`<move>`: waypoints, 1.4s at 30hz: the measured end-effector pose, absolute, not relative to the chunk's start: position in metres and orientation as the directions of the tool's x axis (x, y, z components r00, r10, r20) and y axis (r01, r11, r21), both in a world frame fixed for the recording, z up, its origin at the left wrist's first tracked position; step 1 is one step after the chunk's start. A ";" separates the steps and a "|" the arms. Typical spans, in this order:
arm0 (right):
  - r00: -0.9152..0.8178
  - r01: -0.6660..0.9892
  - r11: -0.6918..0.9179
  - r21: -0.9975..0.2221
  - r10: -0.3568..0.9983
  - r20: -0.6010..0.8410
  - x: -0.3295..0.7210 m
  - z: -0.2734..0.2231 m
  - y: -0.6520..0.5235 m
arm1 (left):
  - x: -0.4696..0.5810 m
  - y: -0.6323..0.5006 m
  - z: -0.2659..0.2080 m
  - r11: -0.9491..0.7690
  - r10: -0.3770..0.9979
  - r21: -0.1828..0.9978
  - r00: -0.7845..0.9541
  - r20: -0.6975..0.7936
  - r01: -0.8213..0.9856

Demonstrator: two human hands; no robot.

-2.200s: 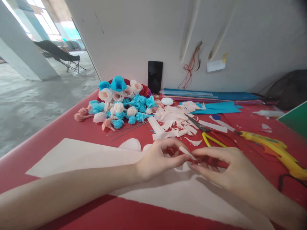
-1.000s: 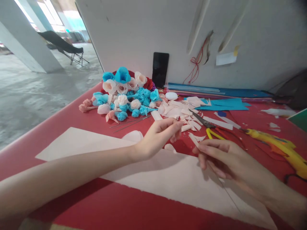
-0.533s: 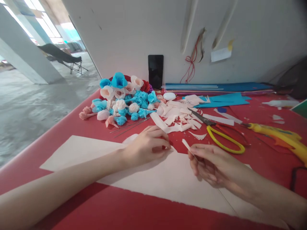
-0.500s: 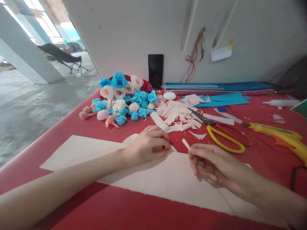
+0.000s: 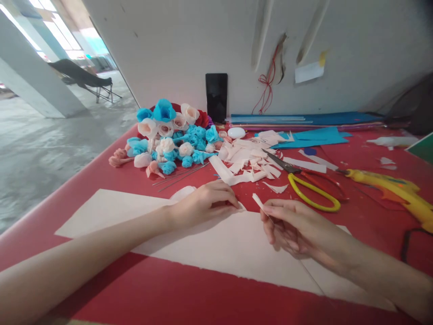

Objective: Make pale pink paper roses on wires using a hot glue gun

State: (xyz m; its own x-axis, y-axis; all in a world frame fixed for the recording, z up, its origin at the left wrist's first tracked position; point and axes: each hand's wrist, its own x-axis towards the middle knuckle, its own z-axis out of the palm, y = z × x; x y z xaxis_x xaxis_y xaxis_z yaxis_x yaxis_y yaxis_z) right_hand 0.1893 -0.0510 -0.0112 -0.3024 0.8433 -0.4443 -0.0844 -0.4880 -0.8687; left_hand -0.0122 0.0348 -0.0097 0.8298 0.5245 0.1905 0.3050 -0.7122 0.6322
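Observation:
My right hand (image 5: 294, 225) pinches a thin wire stem (image 5: 311, 276) with a tight roll of pale paper (image 5: 257, 200) at its upper end; the wire slants down past the palm. My left hand (image 5: 211, 201) rests over a large pale pink paper sheet (image 5: 216, 253), its fingers drawn together on a small pale paper piece (image 5: 241, 207) at the sheet's far edge. Most of that piece is hidden under the fingertips. A rounded pale paper piece (image 5: 182, 192) shows behind the left wrist.
Paper flowers (image 5: 176, 140) are heaped at the back left, beside paper scraps (image 5: 243, 158). Yellow-and-red-handled scissors (image 5: 313, 194) and a yellow glue gun (image 5: 389, 183) lie to the right on the red table (image 5: 162, 293). A phone (image 5: 217, 97) leans against the wall.
The left fingers have closed further on the small paper piece. My right hand still holds the wire stem, a little further left in view; the whole view has shifted slightly.

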 end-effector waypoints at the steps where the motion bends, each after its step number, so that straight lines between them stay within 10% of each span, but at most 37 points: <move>1: -0.300 -0.085 -0.486 -0.870 0.845 -0.443 0.189 -0.011 -0.051 | -0.012 0.034 -0.009 -0.694 0.549 0.643 0.816 0.182 0.324; 15: -0.285 -0.122 -0.414 -0.902 0.885 -0.368 0.195 0.004 -0.056 | -0.012 0.032 0.000 -0.441 0.768 0.812 0.629 0.121 0.382; 20: -0.130 0.179 -0.071 -0.981 0.987 -0.095 0.199 0.029 -0.065 | 0.002 0.018 0.029 -0.437 0.716 0.858 0.682 0.150 0.270; 26: 0.038 0.519 0.428 -0.740 0.853 0.520 0.193 0.036 -0.076 | 0.019 0.006 0.061 -0.624 0.575 0.776 0.730 0.370 0.098; 42: -0.060 0.684 0.504 -0.527 0.759 0.648 0.199 0.033 -0.079 | 0.031 -0.015 0.042 -0.347 0.654 0.936 0.698 0.293 -0.069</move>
State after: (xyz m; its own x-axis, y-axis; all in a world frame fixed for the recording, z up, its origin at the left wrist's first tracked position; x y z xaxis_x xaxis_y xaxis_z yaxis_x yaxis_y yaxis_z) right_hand 0.1993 -0.0791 0.0330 -0.0598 0.7590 0.6483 0.6843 0.5040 -0.5270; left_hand 0.0311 -0.0152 0.0421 0.6975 0.6538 0.2933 -0.0686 -0.3466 0.9355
